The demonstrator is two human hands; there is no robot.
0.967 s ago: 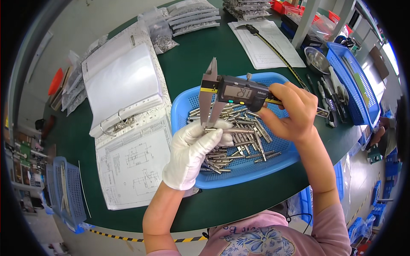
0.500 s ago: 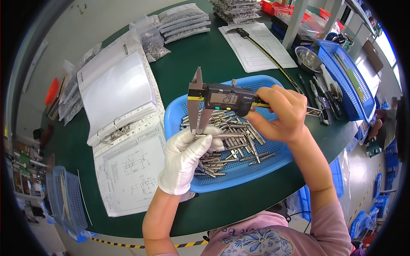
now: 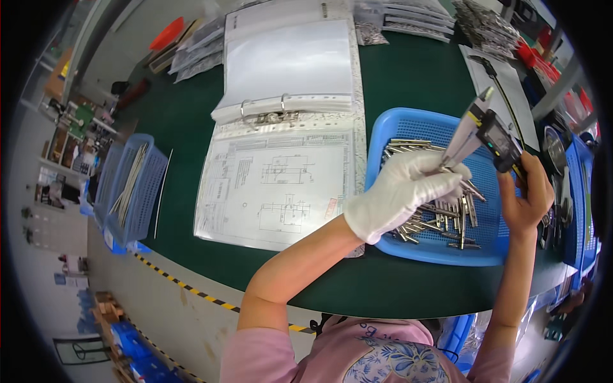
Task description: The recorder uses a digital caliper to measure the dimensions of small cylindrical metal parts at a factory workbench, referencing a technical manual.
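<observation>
"Grips?"
"Right hand [image 3: 529,191] is clasping the caliper [image 3: 500,142]; gloved left hand [image 3: 408,191] is pinching a metal pin [image 3: 446,169], mostly hidden, at the jaw tips over the blue basket [image 3: 440,256]."
"Risk?"
"Glove fabric could be letting the pin tilt, skewing the reading."

You are at a green workbench [image 3: 408,73] in a factory workshop. The ring binder [image 3: 284,116] shows a technical drawing [image 3: 278,191]; right of it are a perforated basket [image 3: 440,256] of metal pins [image 3: 463,217] and your digital caliper [image 3: 501,142]. Bagged metal parts [image 3: 418,24] lie beyond it, rightward; hazard-striped floor tape [image 3: 186,286] runs nearer you.
</observation>
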